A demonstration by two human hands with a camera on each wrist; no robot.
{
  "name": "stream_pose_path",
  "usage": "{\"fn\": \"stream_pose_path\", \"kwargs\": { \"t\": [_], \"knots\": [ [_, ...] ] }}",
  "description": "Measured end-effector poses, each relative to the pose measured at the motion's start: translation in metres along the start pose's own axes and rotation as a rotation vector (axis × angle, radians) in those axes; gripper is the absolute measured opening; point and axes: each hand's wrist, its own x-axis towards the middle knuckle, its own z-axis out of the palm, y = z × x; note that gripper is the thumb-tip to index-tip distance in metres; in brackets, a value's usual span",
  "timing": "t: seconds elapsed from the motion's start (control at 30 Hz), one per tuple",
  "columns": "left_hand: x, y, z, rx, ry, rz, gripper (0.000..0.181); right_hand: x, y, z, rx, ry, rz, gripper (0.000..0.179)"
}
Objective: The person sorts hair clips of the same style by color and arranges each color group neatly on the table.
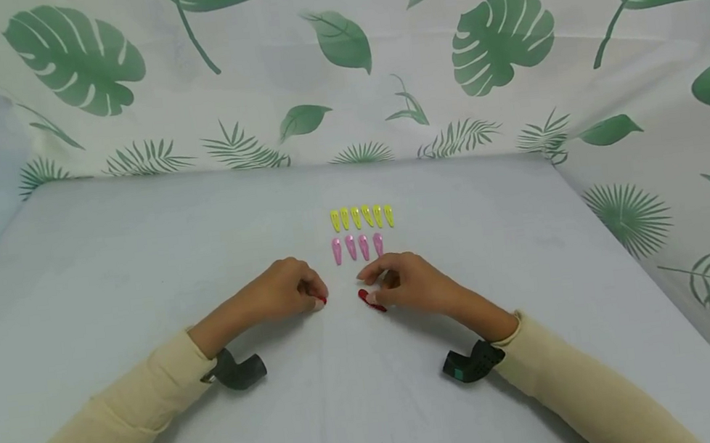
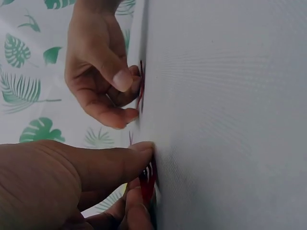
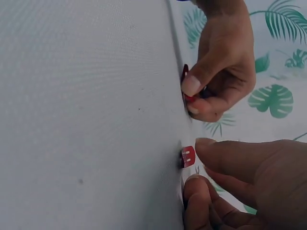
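Observation:
Red snap hair clips lie under both hands on the white-covered table. My left hand (image 1: 287, 289) pinches one red hair clip (image 2: 149, 184) between thumb and fingers, low at the cloth; in the head view only a red tip shows past the fingertips. To the right, my right hand (image 1: 411, 282) hovers over a second red hair clip (image 1: 372, 300), which lies aslant. Its thumb is right at this clip, with the index finger spread apart from it. In the right wrist view the clip's slotted end (image 3: 188, 156) shows between the parted thumb and fingers.
Beyond the hands is a row of several pink hair clips (image 1: 364, 247), the rightmost close to the right fingers. Behind it runs a row of several yellow hair clips (image 1: 356, 218). A leaf-printed cloth (image 1: 401, 48) hangs behind the table (image 1: 166, 236).

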Motion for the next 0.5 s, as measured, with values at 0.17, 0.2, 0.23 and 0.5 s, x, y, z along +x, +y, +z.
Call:
{"fn": "stream_pose_path", "kwargs": {
  "t": [0.17, 0.2, 0.23, 0.5],
  "knots": [
    [0.001, -0.001, 0.002, -0.020, 0.025, 0.045, 0.004, 0.000, -0.002, 0.003, -0.118, -0.007, -0.042, 0.030],
    [0.001, -0.001, 0.003, -0.037, 0.042, 0.060, 0.004, 0.000, -0.002, 0.004, -0.133, -0.007, -0.047, 0.027],
    [0.002, -0.002, 0.004, -0.058, 0.060, 0.073, 0.006, 0.000, -0.002, 0.005, -0.146, -0.006, -0.053, 0.025],
    [0.004, 0.002, 0.015, -0.259, 0.160, 0.100, 0.003, -0.001, -0.004, 0.006, -0.082, -0.011, -0.073, 0.011]
  ]
}}
